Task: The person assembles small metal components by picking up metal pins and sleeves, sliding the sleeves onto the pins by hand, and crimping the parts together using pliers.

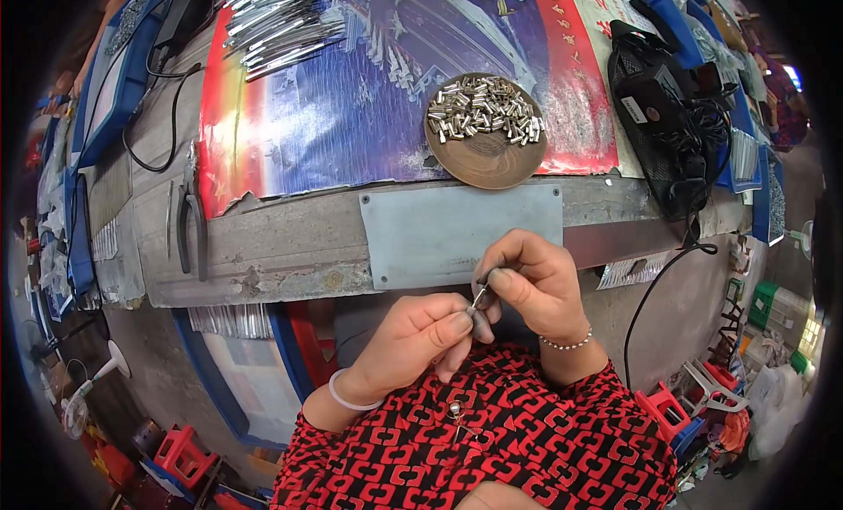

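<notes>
A small, thin metal piece is pinched between my two hands, just off the bench's front edge. My left hand grips its lower end between thumb and fingers. The upper end sits between the thumb and curled fingers of my right hand. Fingertips hide most of the piece, so its exact kind does not show. Beyond my hands, a grey metal plate is fixed to the bench edge by its corners. Behind that stands a round brown dish with many short, shiny metal cylinders heaped in its far half.
Long thin metal strips lie piled on the poster-covered bench at the far left. Black-handled pliers and tweezers rest at the left. A black mesh basket with cables stands at the right. Below the bench is a blue-edged tray.
</notes>
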Tool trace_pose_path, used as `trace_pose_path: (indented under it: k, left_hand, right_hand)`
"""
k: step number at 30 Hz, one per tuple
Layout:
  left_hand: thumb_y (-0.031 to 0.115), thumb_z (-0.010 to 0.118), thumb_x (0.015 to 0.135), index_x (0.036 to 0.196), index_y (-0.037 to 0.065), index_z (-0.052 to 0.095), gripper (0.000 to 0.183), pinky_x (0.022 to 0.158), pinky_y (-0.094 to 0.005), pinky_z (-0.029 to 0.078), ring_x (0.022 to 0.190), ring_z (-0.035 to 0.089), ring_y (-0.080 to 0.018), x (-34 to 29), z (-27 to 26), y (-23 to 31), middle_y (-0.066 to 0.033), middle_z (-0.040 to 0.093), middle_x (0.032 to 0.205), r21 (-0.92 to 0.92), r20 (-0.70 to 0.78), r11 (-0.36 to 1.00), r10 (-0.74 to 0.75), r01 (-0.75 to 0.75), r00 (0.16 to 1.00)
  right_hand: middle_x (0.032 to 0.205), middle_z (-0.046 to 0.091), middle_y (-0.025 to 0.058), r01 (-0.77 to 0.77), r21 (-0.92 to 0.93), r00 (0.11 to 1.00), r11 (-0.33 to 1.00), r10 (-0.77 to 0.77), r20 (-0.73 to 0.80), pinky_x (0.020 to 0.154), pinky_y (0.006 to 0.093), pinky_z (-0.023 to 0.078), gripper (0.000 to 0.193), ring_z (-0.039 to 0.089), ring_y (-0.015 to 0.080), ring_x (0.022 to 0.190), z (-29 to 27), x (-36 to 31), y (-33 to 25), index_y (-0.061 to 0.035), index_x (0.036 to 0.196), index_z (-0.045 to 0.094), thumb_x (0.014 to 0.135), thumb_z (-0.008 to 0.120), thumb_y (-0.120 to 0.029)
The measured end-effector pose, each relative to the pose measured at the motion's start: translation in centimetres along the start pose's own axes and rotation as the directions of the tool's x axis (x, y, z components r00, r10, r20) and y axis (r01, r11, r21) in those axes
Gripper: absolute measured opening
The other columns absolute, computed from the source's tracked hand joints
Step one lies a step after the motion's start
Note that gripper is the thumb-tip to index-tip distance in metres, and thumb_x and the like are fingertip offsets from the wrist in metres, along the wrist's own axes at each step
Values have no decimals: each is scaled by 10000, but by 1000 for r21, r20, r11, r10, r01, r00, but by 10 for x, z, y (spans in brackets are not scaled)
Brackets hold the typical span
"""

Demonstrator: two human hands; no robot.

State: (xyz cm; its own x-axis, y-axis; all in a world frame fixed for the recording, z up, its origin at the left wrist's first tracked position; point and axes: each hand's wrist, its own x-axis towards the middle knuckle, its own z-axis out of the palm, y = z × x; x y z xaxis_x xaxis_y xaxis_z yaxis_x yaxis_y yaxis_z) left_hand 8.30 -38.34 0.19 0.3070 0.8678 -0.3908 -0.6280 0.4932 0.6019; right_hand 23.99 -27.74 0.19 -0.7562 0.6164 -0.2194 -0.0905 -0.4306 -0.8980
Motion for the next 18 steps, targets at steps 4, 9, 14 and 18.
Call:
trace_pose_path:
  k: [4, 9, 14, 18]
  left_hand:
    - [221, 418, 973, 914, -23, 582, 300, 448, -179, 369, 470, 452, -55, 0, 0, 1, -4, 505, 579, 30, 37, 999, -12, 11, 999]
    - [231, 414, 975, 902, -18, 576, 305, 456, -176, 371, 473, 450, -50, 1, -3, 1, 3, 498, 577, 34, 68, 999, -5, 3, 998]
    - [232, 411, 977, 891, -11, 569, 302, 460, -174, 372, 471, 448, -48, -1, -4, -1, 5, 492, 574, 30, 71, 999, -16, 14, 997]
    - [227, 413, 977, 894, -7, 569, 294, 454, -177, 371, 469, 447, -51, -4, -5, -2, 4, 492, 572, 11, 57, 1000, -20, 19, 998]
  right_hand:
    - [765, 569, 32, 41, -24, 997, 999, -40, 60, 565, 182, 444, 109, 549, 59, 631, -4, -1, 0, 15, 944, 514, 926, 507, -92]
    - [746, 527, 25, 98, -123, 995, 988, -99, -4, 559, 194, 455, 131, 519, 61, 608, 5, -4, 1, 7, 938, 484, 924, 520, -118]
    - [708, 498, 19, 169, 32, 980, 985, -164, -112, 541, 198, 455, 136, 507, 62, 590, 3, 3, 4, 1, 953, 461, 933, 503, -127]
    - [729, 538, 29, 149, 59, 984, 987, -143, -104, 539, 189, 445, 128, 537, 69, 600, 0, 3, 1, 9, 946, 490, 942, 487, -119]
